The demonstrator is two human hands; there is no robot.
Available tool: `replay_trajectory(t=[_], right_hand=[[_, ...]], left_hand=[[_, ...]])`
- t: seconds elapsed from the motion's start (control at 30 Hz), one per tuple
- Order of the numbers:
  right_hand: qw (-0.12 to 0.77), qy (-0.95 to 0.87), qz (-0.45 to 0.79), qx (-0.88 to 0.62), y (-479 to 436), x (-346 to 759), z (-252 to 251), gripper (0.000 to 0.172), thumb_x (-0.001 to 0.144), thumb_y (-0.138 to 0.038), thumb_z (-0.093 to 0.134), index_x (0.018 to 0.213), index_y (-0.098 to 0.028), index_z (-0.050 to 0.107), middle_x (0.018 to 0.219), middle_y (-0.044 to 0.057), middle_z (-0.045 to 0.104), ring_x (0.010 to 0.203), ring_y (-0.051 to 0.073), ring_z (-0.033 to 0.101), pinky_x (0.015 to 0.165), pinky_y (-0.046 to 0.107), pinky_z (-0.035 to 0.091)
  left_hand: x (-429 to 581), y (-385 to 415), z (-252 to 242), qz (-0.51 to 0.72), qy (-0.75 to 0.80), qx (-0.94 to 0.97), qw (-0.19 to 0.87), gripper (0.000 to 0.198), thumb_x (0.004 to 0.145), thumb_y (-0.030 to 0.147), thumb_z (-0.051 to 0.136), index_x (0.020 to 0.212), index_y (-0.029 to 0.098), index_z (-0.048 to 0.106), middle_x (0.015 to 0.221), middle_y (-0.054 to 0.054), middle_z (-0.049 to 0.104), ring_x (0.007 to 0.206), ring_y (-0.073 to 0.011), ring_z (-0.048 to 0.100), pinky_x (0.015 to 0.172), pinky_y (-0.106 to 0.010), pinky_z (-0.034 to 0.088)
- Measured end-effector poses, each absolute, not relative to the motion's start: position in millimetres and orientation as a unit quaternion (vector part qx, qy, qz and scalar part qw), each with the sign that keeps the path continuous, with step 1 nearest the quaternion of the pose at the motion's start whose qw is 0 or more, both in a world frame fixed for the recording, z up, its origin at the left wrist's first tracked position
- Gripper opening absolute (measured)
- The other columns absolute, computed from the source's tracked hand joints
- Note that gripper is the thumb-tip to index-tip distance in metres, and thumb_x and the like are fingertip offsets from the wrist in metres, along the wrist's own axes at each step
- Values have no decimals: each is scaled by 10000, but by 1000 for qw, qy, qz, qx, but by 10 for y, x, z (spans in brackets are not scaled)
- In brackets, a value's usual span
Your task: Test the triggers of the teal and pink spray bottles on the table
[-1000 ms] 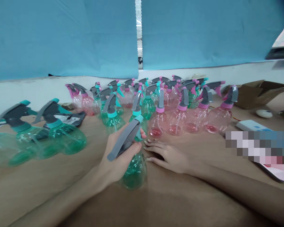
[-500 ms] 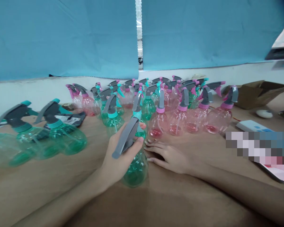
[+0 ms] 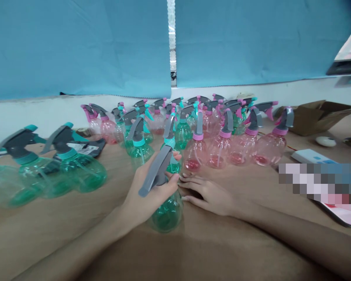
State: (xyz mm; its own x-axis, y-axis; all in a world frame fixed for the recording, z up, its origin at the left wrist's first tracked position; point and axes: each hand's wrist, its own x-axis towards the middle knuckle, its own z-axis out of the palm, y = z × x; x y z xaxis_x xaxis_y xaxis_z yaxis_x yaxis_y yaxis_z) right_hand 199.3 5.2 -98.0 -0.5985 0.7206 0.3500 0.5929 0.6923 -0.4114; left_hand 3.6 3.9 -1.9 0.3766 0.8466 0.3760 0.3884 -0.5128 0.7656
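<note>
Green spray bottle [image 3: 167,216] clamped in my left hand [image 3: 152,201]; right hand [image 3: 212,194] empty, fairly flat. Forward nudge, I judge, could topple teal-collared bottle [image 3: 169,141] just beyond.

Two bare hands [image 3: 212,196], slender fingers [image 3: 194,180], narrow wrists [image 3: 235,207], bare forearms [image 3: 280,225]

A brown tabletop [image 3: 52,220] carries green spray bottles [image 3: 167,214], pink ones [image 3: 195,154] and a cardboard box [image 3: 312,121].
</note>
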Motion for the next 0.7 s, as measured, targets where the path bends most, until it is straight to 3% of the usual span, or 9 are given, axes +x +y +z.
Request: replay_trajectory(t=[0.2, 0.4, 0.7], right_hand=[[254, -886, 132, -365, 46, 1997, -967, 417, 909, -373, 473, 1292, -210, 481, 1295, 92, 547, 1215, 228, 481, 1007, 421, 398], [251, -885, 128, -370, 44, 1992, -971, 418, 913, -388, 465, 1292, -213, 481, 1295, 87, 548, 1218, 226, 478, 1007, 420, 399], [245, -887, 123, -371, 47, 1991, -974, 433, 913, -392, 465, 1301, -201, 472, 1301, 91, 541, 1224, 223, 472, 1012, 420, 398]], left_hand=[[53, -17, 14, 381, 415, 779, 276, 363, 775, 200, 556, 1122, 299, 521, 1115, 0, 641, 798, -181, 659, 762, -322, 535], [59, -30, 10, 371, 445, 778, 241, 398, 769, 243, 566, 1160, 299, 522, 985, -17, 685, 777, -222, 670, 729, -363, 553], [44, -27, -16, 378, 444, 773, 251, 408, 771, 237, 575, 1171, 298, 527, 1058, -21, 669, 783, -209, 668, 760, -358, 549]])
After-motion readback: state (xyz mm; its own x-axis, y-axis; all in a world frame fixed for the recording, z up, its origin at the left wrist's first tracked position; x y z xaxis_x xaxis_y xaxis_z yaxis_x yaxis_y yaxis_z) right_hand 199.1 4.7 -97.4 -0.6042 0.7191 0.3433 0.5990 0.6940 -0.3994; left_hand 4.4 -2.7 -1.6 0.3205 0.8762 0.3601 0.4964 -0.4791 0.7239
